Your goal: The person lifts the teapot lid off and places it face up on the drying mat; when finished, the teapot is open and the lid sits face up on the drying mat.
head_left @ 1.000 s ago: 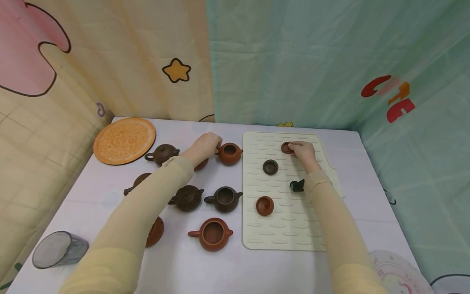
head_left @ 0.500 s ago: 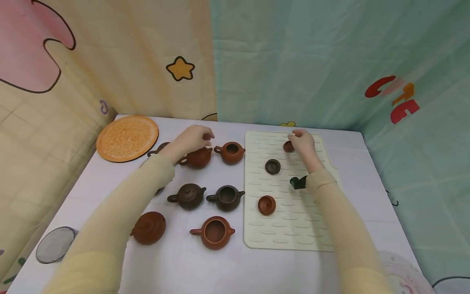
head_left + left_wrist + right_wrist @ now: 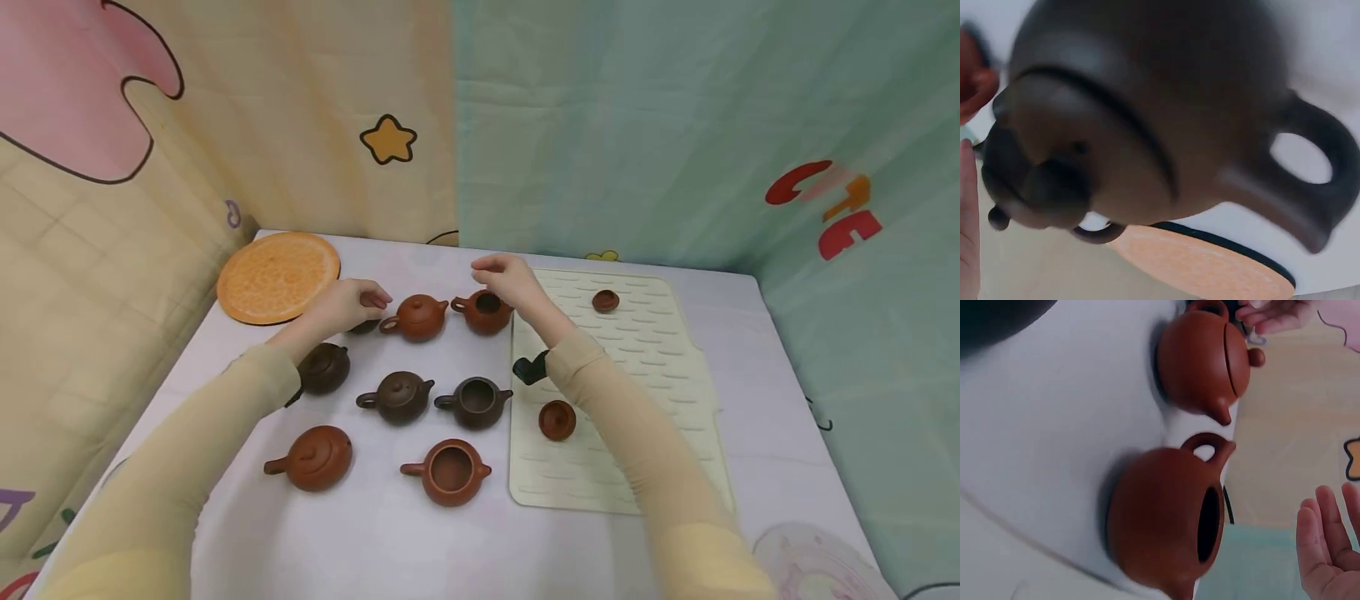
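My left hand (image 3: 347, 305) is above a dark teapot (image 3: 365, 326) that it mostly hides, its fingers loosely bent and holding nothing. To its right sits a lidded reddish teapot (image 3: 422, 317). In the head view my right hand (image 3: 510, 282) hovers over a lidless reddish teapot (image 3: 484, 314); the right wrist view shows that hand (image 3: 1329, 550) with relaxed fingers and nothing in them. A dark lidded teapot (image 3: 1135, 112) fills the left wrist view. On the cream mat (image 3: 645, 367) lie a reddish lid (image 3: 606, 301) and another reddish lid (image 3: 557, 420).
Nearer me stand a dark lidded teapot (image 3: 401, 397), a dark lidless teapot (image 3: 478, 402), a reddish lidless teapot (image 3: 452, 473) and a reddish lidded teapot (image 3: 318, 458). Another dark teapot (image 3: 326, 368) is by my left forearm. An orange round mat (image 3: 277, 277) lies at the back left.
My right hand has let go of the small reddish lid on the mat and moved left, over the lidless teapot. My left hand has left that teapot and moved left to a dark one.
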Tool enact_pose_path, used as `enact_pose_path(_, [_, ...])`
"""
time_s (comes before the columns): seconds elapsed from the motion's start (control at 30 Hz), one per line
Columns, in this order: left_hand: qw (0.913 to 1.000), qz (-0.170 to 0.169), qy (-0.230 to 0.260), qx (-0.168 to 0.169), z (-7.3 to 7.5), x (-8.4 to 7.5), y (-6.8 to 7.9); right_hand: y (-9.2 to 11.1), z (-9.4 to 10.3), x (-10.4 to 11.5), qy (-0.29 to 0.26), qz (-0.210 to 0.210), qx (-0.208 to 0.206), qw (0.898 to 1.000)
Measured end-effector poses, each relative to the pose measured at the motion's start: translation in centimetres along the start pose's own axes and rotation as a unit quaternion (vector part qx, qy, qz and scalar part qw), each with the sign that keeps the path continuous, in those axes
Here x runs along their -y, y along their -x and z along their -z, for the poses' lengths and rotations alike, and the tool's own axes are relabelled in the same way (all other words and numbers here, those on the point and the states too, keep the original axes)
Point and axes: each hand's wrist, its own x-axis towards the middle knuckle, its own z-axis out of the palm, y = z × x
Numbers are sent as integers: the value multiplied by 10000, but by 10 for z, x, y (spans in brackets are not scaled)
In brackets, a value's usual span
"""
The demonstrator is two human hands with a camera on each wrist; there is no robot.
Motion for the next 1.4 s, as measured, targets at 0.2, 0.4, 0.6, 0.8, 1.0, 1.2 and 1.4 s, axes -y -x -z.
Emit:
enact_pose_path(0.2, [9998,134,157,-55,-16,3,-1,-11,-40,13,249,34,432,9987])
enact_pose_path(0.4, [9991,5,144,-387,-24,-2,2,-16,-66,20,1272,321,747,9885])
enact_pose_path(0.6, [9972,62,169,-723,-32,-2,5,-21,-76,24,1945,329,752,9775])
enact_pose_path(0.8, [9956,265,211,-878,-36,0,9,-26,-80,24,2386,257,814,9674])
enact_pose_path(1.0, [9933,272,302,-1080,-39,5,10,-29,-85,22,2689,422,759,9593])
enact_pose_path(1.2, [9899,296,298,-1351,-44,6,11,-28,-86,20,2813,531,754,9552])
enact_pose_path(1.4, [9868,308,308,-1561,-47,6,11,-30,-87,20,2914,603,710,9520])
